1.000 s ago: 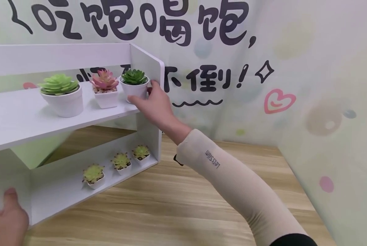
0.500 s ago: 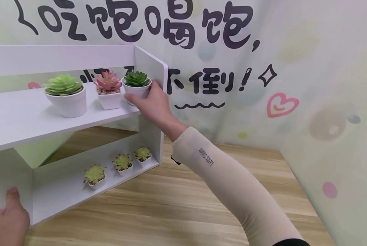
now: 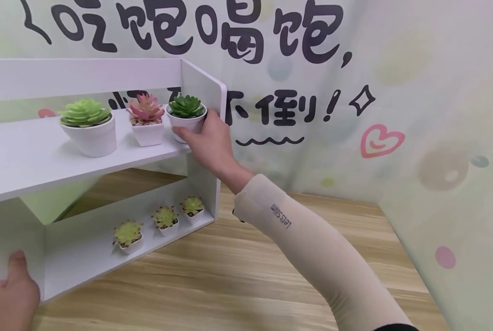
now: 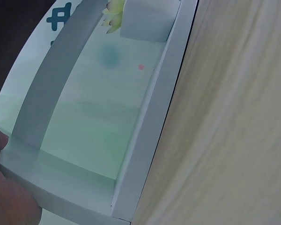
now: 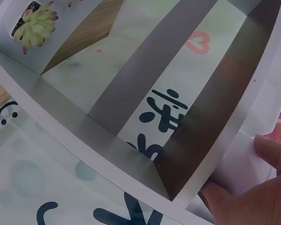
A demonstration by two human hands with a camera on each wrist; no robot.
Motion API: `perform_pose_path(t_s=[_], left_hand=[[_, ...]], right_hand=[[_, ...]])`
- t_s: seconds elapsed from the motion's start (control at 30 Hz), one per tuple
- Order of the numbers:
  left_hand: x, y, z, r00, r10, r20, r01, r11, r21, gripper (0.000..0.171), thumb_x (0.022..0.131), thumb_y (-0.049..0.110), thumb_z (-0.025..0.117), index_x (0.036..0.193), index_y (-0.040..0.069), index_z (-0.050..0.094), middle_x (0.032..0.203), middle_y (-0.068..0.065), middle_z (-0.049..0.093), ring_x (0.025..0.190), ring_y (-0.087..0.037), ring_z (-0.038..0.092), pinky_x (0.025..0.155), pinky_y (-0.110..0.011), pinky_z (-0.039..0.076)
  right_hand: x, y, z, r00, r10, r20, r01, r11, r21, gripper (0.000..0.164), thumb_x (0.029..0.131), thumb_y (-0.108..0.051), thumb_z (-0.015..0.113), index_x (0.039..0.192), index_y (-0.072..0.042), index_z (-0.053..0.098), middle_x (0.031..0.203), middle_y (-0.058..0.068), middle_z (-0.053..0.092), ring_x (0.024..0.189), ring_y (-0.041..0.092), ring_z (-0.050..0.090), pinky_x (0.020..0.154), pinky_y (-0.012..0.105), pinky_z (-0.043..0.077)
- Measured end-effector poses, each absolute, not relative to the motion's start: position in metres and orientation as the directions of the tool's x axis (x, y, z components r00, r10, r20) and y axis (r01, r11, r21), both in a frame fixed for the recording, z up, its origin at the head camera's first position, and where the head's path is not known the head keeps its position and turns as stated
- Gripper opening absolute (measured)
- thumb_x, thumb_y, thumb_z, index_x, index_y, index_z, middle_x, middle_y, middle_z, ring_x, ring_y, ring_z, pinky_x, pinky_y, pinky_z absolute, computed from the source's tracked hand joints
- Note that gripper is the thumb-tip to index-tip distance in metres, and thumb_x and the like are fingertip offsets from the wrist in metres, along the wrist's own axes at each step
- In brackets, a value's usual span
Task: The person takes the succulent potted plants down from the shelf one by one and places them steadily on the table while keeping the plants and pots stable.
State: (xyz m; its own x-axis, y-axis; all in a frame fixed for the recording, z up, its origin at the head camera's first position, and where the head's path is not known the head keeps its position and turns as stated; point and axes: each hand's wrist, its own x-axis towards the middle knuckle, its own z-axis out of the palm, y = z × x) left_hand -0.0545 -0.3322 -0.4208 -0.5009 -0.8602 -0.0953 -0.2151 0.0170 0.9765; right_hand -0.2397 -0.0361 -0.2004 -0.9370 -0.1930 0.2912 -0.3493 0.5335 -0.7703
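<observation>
My right hand [image 3: 213, 142] grips a white round pot [image 3: 187, 125] holding a dark green succulent [image 3: 186, 106]. The pot stands at the right end of the upper board of a white shelf unit [image 3: 31, 151], close to its side panel. In the right wrist view, thumb and finger hold the white pot [image 5: 234, 161] beside the board. My left hand [image 3: 12, 292] grips the shelf unit's upright panel at lower left, thumb on the inner face; its other fingers are mostly hidden. The left wrist view shows that hand [image 4: 11, 197] at the panel's edge.
A pink succulent [image 3: 146, 110] and a light green one [image 3: 85, 112] stand left of the held pot. Several small potted succulents [image 3: 128, 233] line the lower board. The unit stands on a wooden table [image 3: 246, 276] before a printed wall [image 3: 420, 92].
The head view has shifted slightly, so the shelf appears a little farther right. Both hands keep their holds; the dark green succulent's pot stays at the right end of the upper board.
</observation>
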Motion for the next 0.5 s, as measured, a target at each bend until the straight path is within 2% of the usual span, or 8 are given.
perform_pose_path(t_s=[0.07,0.13,0.23,0.33,0.4,0.47,0.5], left_hand=[[-0.054,-0.332,-0.421,-0.505,-0.853,-0.133,-0.231,-0.015,0.973,0.070,0.105,0.040,0.045,0.158,0.044,-0.001,0.162,0.017,0.019,0.148,-0.002,0.024,0.128,-0.026,0.016],[-0.053,-0.334,-0.422,-0.505,-0.846,-0.174,-0.251,-0.049,0.967,0.069,0.104,0.043,0.046,0.157,0.045,0.002,0.151,0.025,0.029,0.143,0.002,0.030,0.128,-0.027,0.018],[-0.052,-0.335,-0.425,-0.503,-0.839,-0.208,-0.266,-0.079,0.961,0.067,0.103,0.047,0.048,0.157,0.044,0.008,0.128,0.033,0.035,0.130,0.009,0.037,0.127,-0.027,0.022],[-0.050,-0.338,-0.428,-0.486,-0.838,-0.248,-0.306,-0.102,0.947,0.067,0.102,0.052,0.047,0.158,0.041,0.013,0.109,0.036,0.035,0.105,0.016,0.038,0.124,-0.024,0.025],[-0.046,-0.339,-0.430,-0.463,-0.834,-0.301,-0.377,-0.122,0.918,0.071,0.100,0.060,0.043,0.159,0.040,0.010,0.104,0.037,0.031,0.092,0.018,0.033,0.123,-0.025,0.026],[-0.044,-0.341,-0.432,-0.430,-0.839,-0.334,-0.441,-0.127,0.888,0.073,0.099,0.067,0.038,0.160,0.042,0.007,0.100,0.038,0.029,0.083,0.018,0.030,0.115,-0.022,0.031],[-0.043,-0.341,-0.432,-0.415,-0.842,-0.344,-0.469,-0.126,0.874,0.074,0.098,0.069,0.035,0.160,0.041,0.006,0.109,0.038,0.035,0.088,0.019,0.030,0.116,-0.025,0.031]], right_hand=[[-0.237,-0.034,-0.199,-0.934,-0.199,0.297,-0.358,0.526,-0.771,0.061,0.091,-0.033,0.075,0.139,-0.007,0.048,0.139,0.007,0.060,0.126,0.016,0.058,0.108,0.032,0.051],[-0.233,-0.032,-0.198,-0.930,-0.209,0.302,-0.367,0.511,-0.777,0.060,0.091,-0.033,0.076,0.138,-0.007,0.048,0.138,0.006,0.060,0.124,0.015,0.058,0.107,0.030,0.052],[-0.227,-0.028,-0.196,-0.922,-0.224,0.315,-0.386,0.492,-0.780,0.059,0.090,-0.033,0.077,0.136,-0.008,0.050,0.134,0.005,0.062,0.119,0.014,0.059,0.101,0.028,0.054],[-0.221,-0.022,-0.196,-0.912,-0.246,0.330,-0.409,0.468,-0.783,0.058,0.088,-0.031,0.079,0.134,-0.008,0.052,0.130,0.005,0.064,0.113,0.014,0.062,0.095,0.026,0.056],[-0.217,-0.018,-0.197,-0.906,-0.267,0.329,-0.418,0.443,-0.793,0.059,0.088,-0.030,0.080,0.135,-0.008,0.052,0.129,0.005,0.064,0.113,0.014,0.063,0.093,0.024,0.057],[-0.212,-0.013,-0.198,-0.904,-0.286,0.317,-0.414,0.407,-0.814,0.062,0.086,-0.029,0.081,0.136,-0.008,0.051,0.129,0.003,0.063,0.113,0.014,0.064,0.093,0.023,0.058],[-0.210,-0.011,-0.198,-0.904,-0.295,0.311,-0.411,0.389,-0.825,0.064,0.086,-0.029,0.082,0.137,-0.009,0.051,0.128,0.003,0.063,0.114,0.014,0.065,0.093,0.023,0.058]])
